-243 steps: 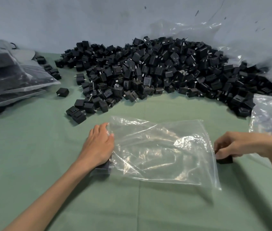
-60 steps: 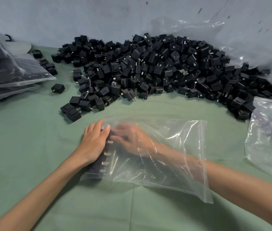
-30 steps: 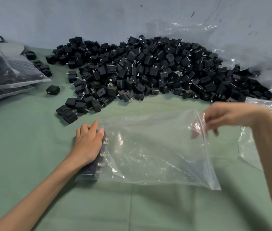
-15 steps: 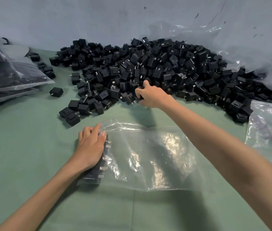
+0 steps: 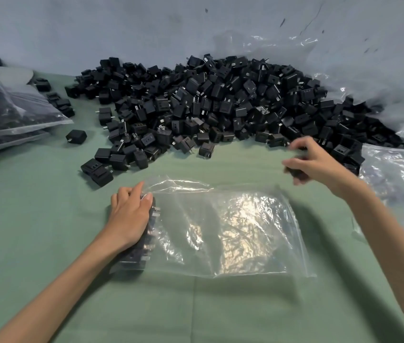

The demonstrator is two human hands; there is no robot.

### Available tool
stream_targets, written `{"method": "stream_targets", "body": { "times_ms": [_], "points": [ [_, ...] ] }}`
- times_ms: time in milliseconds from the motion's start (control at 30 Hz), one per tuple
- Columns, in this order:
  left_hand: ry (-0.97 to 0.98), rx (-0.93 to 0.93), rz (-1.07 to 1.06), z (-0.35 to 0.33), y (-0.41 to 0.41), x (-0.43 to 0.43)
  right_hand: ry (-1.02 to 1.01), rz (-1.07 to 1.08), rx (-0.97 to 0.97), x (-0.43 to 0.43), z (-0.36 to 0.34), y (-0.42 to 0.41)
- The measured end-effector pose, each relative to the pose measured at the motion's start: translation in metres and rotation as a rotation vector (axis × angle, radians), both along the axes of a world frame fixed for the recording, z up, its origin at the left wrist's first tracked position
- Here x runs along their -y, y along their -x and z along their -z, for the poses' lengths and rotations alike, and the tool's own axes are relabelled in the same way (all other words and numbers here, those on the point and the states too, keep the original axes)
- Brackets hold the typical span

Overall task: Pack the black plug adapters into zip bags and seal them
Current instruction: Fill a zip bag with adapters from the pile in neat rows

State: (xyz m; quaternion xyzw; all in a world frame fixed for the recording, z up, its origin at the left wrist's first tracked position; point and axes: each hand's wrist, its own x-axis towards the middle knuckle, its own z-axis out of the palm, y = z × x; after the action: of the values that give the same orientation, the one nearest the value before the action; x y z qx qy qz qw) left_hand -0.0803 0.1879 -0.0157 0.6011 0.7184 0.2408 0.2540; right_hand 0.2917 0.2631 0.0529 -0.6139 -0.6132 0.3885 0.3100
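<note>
A clear zip bag [image 5: 230,231] lies flat on the green cloth in front of me. Inside its left end stands a row of black plug adapters [image 5: 144,246]. My left hand [image 5: 129,219] rests on that row and holds it down through the plastic. My right hand [image 5: 317,164] hovers above the bag's far right corner, fingers curled round a dark adapter, blurred by motion. A big heap of loose black adapters [image 5: 220,107] fills the back of the table.
Filled zip bags [image 5: 3,120] are stacked at the far left. A lone adapter [image 5: 76,136] lies near them. A pile of spare clear bags [image 5: 399,189] sits at the right edge. Crumpled clear plastic sheeting [image 5: 381,78] rises behind the heap against the grey wall.
My right hand has pulled back from the middle of the heap toward the bag's right end, carrying an adapter. My left hand has stayed on the row in the bag.
</note>
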Motion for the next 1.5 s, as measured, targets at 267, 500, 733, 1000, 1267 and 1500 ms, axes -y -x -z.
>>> {"method": "stream_targets", "body": {
  "times_ms": [267, 500, 733, 1000, 1267, 1500],
  "points": [
    [0.006, 0.017, -0.005, -0.001, -0.001, -0.001, 0.347, -0.690, -0.120, 0.067, 0.018, 0.000],
    [-0.005, 0.027, 0.001, -0.001, 0.000, -0.001, 0.095, -0.629, -0.142, 0.058, 0.038, 0.084],
    [-0.020, 0.027, 0.026, -0.001, 0.000, 0.000, -0.097, -0.702, 0.010, 0.047, 0.041, 0.145],
    [-0.026, 0.011, 0.031, 0.001, 0.000, -0.001, -0.456, -0.651, 0.109, 0.043, 0.047, 0.177],
    [-0.035, 0.017, 0.030, 0.003, 0.001, -0.001, -0.427, -0.539, -0.063, 0.040, 0.048, 0.187],
    [-0.025, 0.024, 0.049, 0.000, 0.000, 0.000, -0.198, -0.489, -0.199, 0.033, 0.052, 0.193]
  ]
}}
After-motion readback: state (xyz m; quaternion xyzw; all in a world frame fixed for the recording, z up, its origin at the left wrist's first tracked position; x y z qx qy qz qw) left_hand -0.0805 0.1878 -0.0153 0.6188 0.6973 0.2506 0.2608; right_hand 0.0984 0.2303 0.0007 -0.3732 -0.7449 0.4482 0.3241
